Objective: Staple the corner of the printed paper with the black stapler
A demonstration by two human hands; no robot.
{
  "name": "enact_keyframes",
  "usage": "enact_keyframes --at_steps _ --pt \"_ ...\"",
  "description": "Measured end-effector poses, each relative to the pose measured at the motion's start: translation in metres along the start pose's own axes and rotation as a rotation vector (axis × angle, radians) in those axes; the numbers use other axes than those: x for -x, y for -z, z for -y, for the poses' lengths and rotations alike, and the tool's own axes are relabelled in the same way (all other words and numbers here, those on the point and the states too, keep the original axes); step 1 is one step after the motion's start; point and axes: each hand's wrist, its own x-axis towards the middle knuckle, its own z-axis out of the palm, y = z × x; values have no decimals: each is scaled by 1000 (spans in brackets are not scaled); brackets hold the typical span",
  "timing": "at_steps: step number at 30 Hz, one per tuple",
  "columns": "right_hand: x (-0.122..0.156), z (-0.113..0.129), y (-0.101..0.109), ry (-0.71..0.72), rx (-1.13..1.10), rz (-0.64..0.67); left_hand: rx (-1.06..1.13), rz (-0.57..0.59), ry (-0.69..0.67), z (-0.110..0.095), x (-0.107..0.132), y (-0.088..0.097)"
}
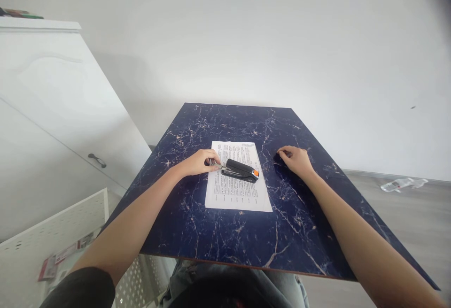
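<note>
Beneath the stapler, unreadably small print

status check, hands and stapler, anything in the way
Left hand holding silver metal piece at left end of black-and-orange stapler; right hand curled over blue marbled table, grip unclear. Stapler on white printed paper. Nothing visibly blocking.

table: dark blue, pale-veined marbling | directly on it: printed paper

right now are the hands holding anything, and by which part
The left hand seems to hold the stapler by the metal piece at its left end. Whether the right hand holds anything cannot be told.
</note>
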Motion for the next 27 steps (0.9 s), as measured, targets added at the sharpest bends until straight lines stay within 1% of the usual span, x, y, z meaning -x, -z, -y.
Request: enact_keyframes --at_steps 2,4,5,7,8,11,12,14,17,21,27 --pt "1 9 2 26 22 -22 6 11 8 1 3 6" --pt "4 25 5 58 -5 -27 36 14 32 4 7 14" --pt "7 36 7 73 -47 -8 61 12 46 7 9 18" --pt "13 61 10 106 -157 85 106 5 67 13 11 23" --pt "17 74 11 131 -205 155 119 1 72 15 11 24" --pt "29 108 10 236 -267 335 116 -32 65 19 9 20" --pt "32 116 8 265 -271 368 110 -47 60 19 8 18" --pt "38 128 3 288 -275 392 108 -80 62 18 6 13" --pt "42 133 -5 242 -276 377 140 -116 81 15 3 6" --pt "43 130 -10 162 -299 373 179 -155 56 9 -6 -9" --pt "43 128 -14 118 -358 375 176 -222 21 -4 -19 -29"
